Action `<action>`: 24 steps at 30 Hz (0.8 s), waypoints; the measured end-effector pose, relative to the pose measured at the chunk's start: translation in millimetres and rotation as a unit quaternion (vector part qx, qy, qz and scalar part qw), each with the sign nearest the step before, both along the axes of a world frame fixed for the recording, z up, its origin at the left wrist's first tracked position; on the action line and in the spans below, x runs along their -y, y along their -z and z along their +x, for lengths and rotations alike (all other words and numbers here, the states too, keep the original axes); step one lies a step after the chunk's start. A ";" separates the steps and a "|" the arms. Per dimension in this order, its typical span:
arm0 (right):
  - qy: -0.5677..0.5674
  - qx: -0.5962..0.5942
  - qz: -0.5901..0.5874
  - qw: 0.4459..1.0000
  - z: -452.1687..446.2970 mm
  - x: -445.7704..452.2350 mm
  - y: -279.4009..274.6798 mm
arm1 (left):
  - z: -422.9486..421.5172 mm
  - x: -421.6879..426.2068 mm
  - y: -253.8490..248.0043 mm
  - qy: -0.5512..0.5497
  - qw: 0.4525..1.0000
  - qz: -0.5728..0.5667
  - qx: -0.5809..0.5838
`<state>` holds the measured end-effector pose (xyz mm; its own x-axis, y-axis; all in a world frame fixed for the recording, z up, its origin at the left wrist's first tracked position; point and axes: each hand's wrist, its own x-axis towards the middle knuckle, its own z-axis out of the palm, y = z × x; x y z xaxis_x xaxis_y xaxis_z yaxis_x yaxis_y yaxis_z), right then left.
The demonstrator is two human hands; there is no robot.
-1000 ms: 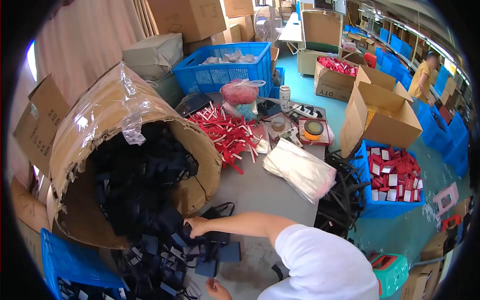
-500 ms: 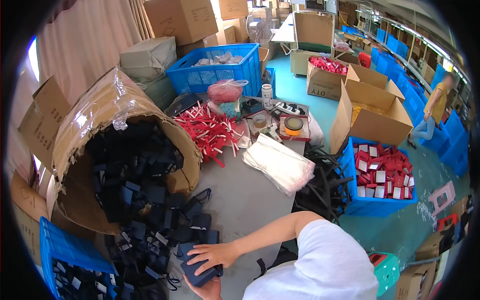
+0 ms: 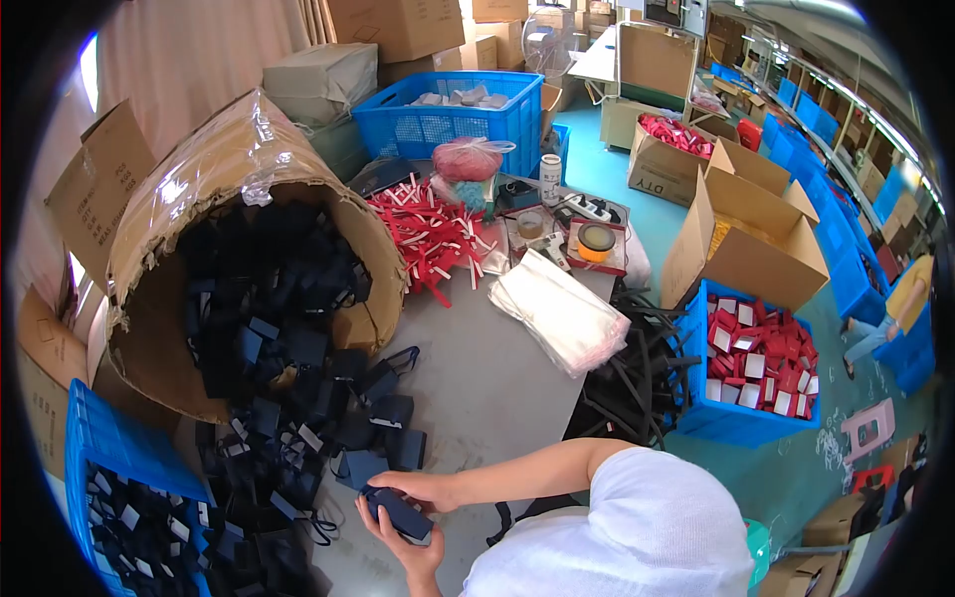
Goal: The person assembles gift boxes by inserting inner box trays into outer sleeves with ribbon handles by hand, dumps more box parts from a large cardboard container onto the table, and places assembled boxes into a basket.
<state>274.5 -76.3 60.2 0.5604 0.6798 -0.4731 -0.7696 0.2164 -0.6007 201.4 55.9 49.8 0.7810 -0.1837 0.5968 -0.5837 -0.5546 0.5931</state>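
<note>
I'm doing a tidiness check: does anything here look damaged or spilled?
Yes: the big cardboard carton at left lies on its side, its rim ragged and torn, with dark boxes spilling in a jumble onto the table.

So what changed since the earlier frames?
The right hand has drawn back from the pile at the mouth of the carton; it and the left hand now hold a dark box. The co-worker has come nearer along the blue bins. The red strips and clear bags stayed put.
</note>
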 end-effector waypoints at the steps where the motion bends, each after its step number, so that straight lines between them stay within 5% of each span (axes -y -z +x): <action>1: 0.033 0.018 0.011 0.999 2.1 -3.9 2.8 | -2.2 -3.4 -0.9 -0.002 1.000 0.000 0.000; 4: 0.048 0.053 0.008 0.997 -1.3 -8.1 -3.3 | -4.6 -7.7 -1.4 0.001 0.990 -0.134 -0.043; 6: 0.053 0.093 0.024 0.994 -5.3 -16.3 1.9 | -2.7 0.8 -6.9 -0.198 0.970 -0.134 0.042; 7: 0.051 0.092 0.024 0.994 -3.9 -20.5 7.7 | -3.4 1.1 -7.3 -0.200 0.970 -0.134 0.041; 9: 0.091 0.374 -0.005 0.923 0.9 -22.1 5.4 | -4.3 1.7 -7.3 -0.088 0.921 -0.335 -0.177; 13: -0.007 0.528 -0.074 0.846 10.0 -14.1 1.1 | -1.0 -5.1 -3.1 -0.092 0.950 -0.243 -0.175; 15: 0.007 0.595 -0.214 0.774 10.4 -12.5 -2.5 | 5.4 -7.8 4.6 -0.126 0.962 -0.191 -0.148; 18: 0.093 0.661 -0.270 0.694 10.6 -12.8 -3.5 | 7.2 -11.8 7.9 -0.123 0.973 -0.137 -0.136; 24: 0.119 0.707 -0.247 0.652 19.9 -35.5 -23.6 | -2.6 -5.3 22.0 -0.134 0.971 -0.167 -0.104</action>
